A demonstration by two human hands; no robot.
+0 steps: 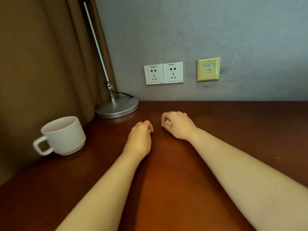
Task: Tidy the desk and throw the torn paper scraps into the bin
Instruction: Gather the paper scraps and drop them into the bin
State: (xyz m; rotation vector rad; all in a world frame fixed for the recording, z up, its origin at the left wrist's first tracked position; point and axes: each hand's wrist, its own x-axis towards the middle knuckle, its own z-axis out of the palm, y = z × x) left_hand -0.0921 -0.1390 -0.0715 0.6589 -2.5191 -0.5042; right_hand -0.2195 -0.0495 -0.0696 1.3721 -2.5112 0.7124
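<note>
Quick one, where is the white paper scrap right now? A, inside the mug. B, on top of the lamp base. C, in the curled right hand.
C: the white paper scrap shows between the curled fingers of the right hand.

Mug (64, 135) and lamp base (116, 107) left, bare desk (250, 127) right

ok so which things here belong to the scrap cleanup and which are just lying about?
Job: right hand, gripping white paper scraps; left hand, fingers curled, contents hidden; tiny specks by it on the desk. No bin in view.
Lying about: mug, lamp, two wall sockets, data port, curtain.
</note>
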